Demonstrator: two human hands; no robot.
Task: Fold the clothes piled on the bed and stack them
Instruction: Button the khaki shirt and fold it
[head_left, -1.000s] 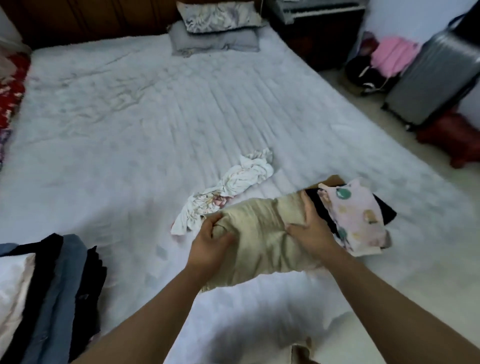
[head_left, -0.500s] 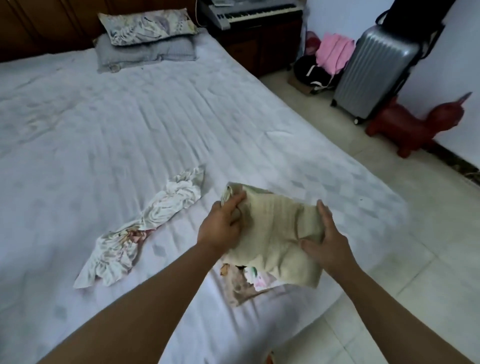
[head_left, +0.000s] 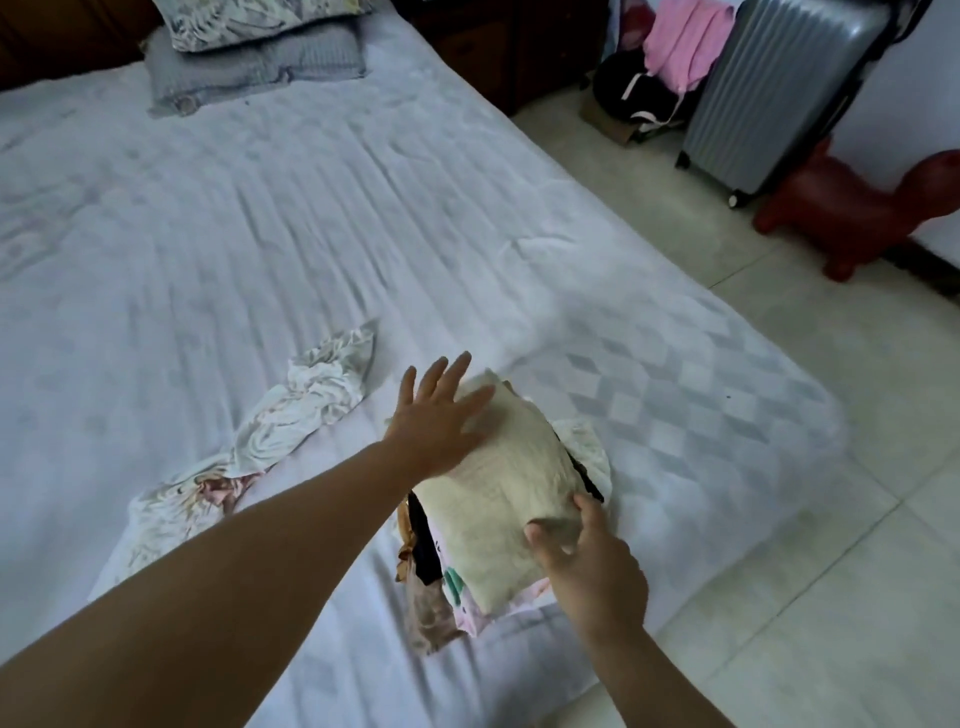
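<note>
A folded cream garment lies on top of a small stack of folded clothes near the bed's right edge. My left hand is flat with its fingers spread, over the garment's far left corner. My right hand is at the garment's near right edge, with its thumb and fingers touching the cloth. A crumpled white floral garment lies unfolded on the bed to the left of the stack.
Two pillows lie at the head of the bed. On the tiled floor to the right stand a grey suitcase, a red toy animal and bags with a pink garment.
The cream garment, held up in both hands before, now lies on the stack. My left hand has let go and opened flat. The view has swung right.
</note>
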